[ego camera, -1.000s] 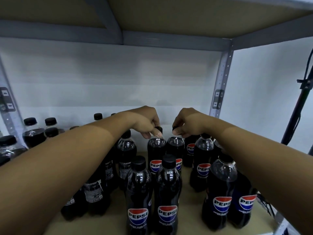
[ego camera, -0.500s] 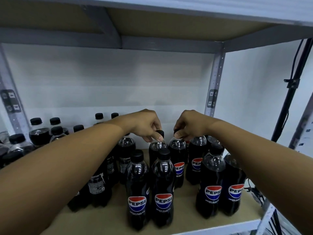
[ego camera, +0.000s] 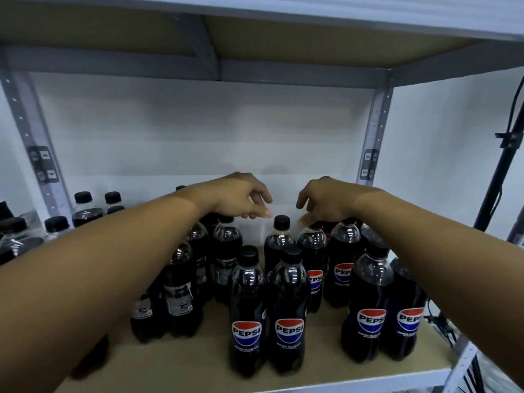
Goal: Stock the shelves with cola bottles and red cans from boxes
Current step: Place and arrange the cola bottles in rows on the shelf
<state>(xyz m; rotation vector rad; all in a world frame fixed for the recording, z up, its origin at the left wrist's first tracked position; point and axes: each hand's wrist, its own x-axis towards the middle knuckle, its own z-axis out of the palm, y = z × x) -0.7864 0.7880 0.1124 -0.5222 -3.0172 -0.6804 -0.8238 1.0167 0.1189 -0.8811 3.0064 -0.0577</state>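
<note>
Both hands have let go of the bottle caps they pinched half a second ago and lifted just above them. Now the left hand (ego camera: 241, 198) hovers over the back row with its fingers loosely curled and holding nothing, fingertips pointing down just left of a black cap. That cap belongs to the back-row cola bottle (ego camera: 279, 242), which stands upright and free between the two hands. Opposite it, the right hand (ego camera: 326, 201) hangs in the same relaxed way, empty, its fingertips close above the cap of the neighbouring bottle (ego camera: 313, 251) (whether they brush that cap I cannot tell, as the fingertips are blurred).

All of the cola stands upright on the tan shelf board (ego camera: 198, 361). Two Pepsi bottles sit side by side at the front, the front left bottle (ego camera: 247, 313) touching the front right bottle (ego camera: 289, 310). Further right stands another pair, partly hidden by the right forearm, with one labelled bottle (ego camera: 370, 307) showing in full. More bottles, labels turned away, cluster under the left forearm. Beyond the grey upright post (ego camera: 34, 143) on the left, a separate group of black-capped bottles (ego camera: 85, 208) stands in the next bay. A white wall (ego camera: 198, 131) closes the back of the shelf.
</note>
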